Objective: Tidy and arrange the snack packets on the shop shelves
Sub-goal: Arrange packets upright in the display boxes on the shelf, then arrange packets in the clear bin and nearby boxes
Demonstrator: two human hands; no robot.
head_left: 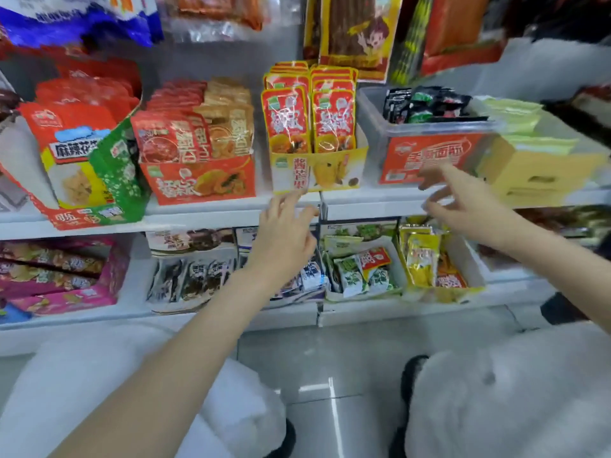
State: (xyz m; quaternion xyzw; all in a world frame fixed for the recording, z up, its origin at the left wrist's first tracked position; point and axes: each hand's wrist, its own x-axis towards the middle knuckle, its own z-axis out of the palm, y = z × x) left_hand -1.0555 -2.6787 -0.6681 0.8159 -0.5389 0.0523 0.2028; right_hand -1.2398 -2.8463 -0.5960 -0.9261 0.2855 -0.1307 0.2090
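- The left hand [287,226], at centre frame, has a wide, empty grip: its fingers are spread and relaxed, with the fingertips at the front edge of the white upper shelf [231,206], just below the yellow cardboard display box of red mango-snack packets [317,171].
- The right hand [463,206], right of centre, also holds nothing; its fingers are loosely splayed in front of the clear plastic tub with a red label [426,150]. Motion blur hides whether it touches the tub.
- The packets in the yellow box stand upright in two neat rows, and the orange cardboard box of red and tan packets [198,160] to its left looks orderly too.
- At centre left, the large red-and-green carton of spicy snack bags [89,166] leans and juts over the shelf edge, so it likely needs straightening.
- The small dark packets [426,104] in the tub lie jumbled.
- On the lower shelf [363,314], the white tray of green and red sachets [360,272] and the yellow box of yellow sachets [436,269] hold loosely heaped packets.
- My judgement: the middle boxes are done, while the tub, the leaning carton and the lower trays remain.
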